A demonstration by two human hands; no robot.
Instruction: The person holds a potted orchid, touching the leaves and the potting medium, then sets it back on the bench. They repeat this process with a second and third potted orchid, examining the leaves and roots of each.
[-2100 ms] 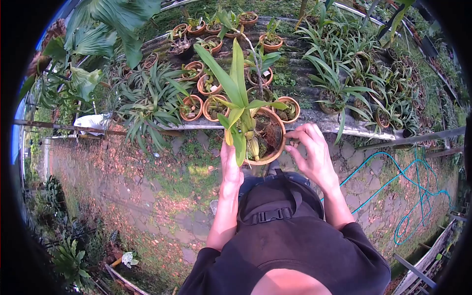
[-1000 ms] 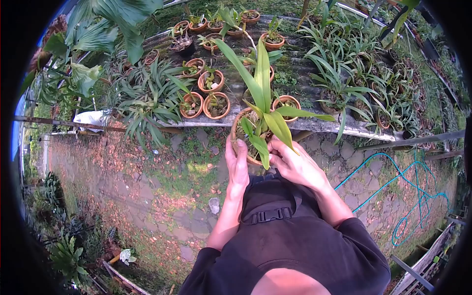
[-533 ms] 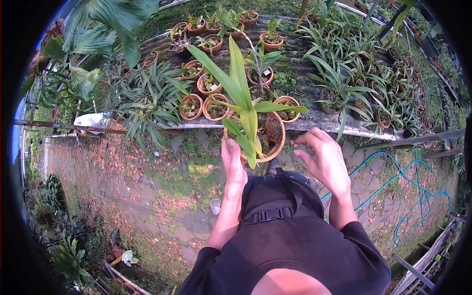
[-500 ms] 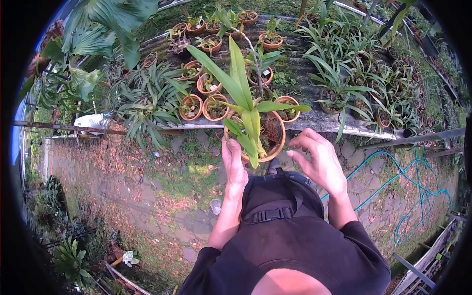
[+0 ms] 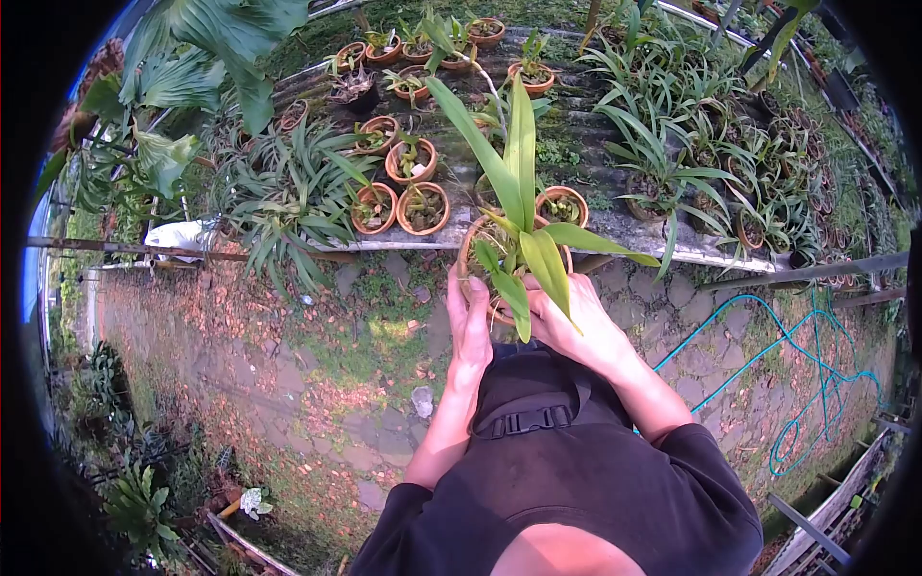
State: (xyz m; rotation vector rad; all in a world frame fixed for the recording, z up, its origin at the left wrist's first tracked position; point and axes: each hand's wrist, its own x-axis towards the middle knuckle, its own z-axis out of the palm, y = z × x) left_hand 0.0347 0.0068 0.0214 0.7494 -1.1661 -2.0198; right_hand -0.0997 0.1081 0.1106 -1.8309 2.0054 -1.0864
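Observation:
I hold a terracotta pot (image 5: 473, 252) in front of my chest, just below the bench edge. A plant with long green strap leaves (image 5: 514, 182) grows out of it. My left hand (image 5: 470, 322) grips the pot's left side and underside. On the pot's right side rests my right hand (image 5: 580, 326), its fingers wrapped around the wall under the drooping leaves. The leaves hide most of the pot's mouth.
A grey bench (image 5: 624, 235) ahead carries several small terracotta pots (image 5: 423, 206) with seedlings and grassy plants (image 5: 279, 192). Below lies mossy stone paving (image 5: 317, 384) strewn with dry leaves. A blue hose (image 5: 768, 374) curls on the right. A rusty bar (image 5: 125, 250) crosses at left.
My right hand, held open off the pot half a second ago, has closed back onto its right side. The pot has tilted so the leaves swing to the right.

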